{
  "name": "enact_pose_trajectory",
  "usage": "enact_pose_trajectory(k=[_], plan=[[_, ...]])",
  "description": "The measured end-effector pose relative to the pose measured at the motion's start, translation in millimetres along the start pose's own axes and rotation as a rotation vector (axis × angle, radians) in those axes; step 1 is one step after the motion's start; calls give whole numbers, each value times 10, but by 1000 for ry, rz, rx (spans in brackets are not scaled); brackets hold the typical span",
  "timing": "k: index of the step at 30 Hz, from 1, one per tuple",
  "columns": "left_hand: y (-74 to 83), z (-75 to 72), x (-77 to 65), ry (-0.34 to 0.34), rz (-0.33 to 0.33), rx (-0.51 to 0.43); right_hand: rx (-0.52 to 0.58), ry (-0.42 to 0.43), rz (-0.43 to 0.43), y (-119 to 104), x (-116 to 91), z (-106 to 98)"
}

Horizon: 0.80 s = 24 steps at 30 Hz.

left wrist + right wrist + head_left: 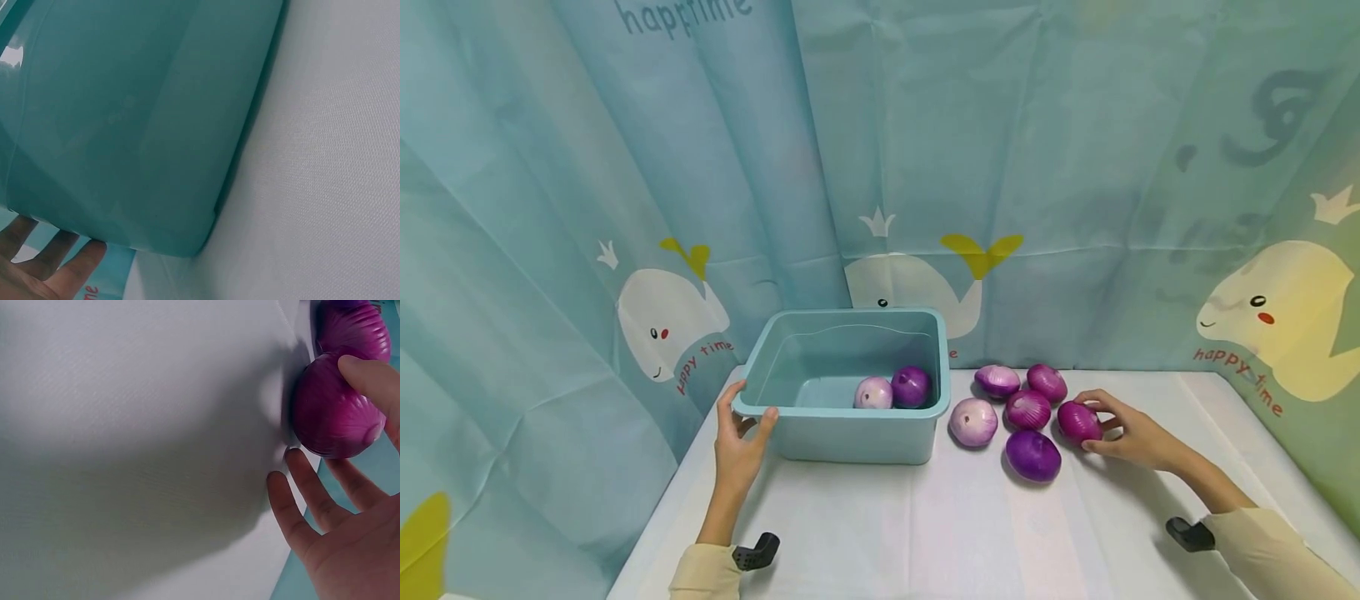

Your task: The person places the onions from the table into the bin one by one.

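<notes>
Whale-print curtain (1060, 125), bluish, hung behind a white-covered table (970, 542). Teal bin (850, 437): stood on the table, with two onions (911, 387) inside toward four o'clock. Left hand (739, 446): gripped the bin's rim at its eight o'clock corner. Right hand (1129, 437): grasped a magenta onion (1078, 422) between thumb and fingers, at three o'clock from the bin. Loose onions (1027, 409): five, grouped between the grasped one's eight and eleven o'clock.

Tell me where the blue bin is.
In the head view, the blue bin stands on the white table, slightly left of centre, with a pale onion just outside its right wall.
</notes>
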<state>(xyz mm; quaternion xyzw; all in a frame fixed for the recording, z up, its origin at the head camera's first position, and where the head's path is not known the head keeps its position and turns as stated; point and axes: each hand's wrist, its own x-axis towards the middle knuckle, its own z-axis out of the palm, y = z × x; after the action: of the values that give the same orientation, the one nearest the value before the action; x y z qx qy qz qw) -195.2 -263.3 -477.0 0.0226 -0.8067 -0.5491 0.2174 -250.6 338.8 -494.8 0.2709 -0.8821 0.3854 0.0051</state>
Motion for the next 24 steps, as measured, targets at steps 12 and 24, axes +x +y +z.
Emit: enact_pose_trajectory(k=[12,24], plan=[[5,2,-8,-1,-7,7,16,-9,41,14,-12,-10],[21,-13,-18,-14,-23,3,-83,-69,-99,-192,193,-234]])
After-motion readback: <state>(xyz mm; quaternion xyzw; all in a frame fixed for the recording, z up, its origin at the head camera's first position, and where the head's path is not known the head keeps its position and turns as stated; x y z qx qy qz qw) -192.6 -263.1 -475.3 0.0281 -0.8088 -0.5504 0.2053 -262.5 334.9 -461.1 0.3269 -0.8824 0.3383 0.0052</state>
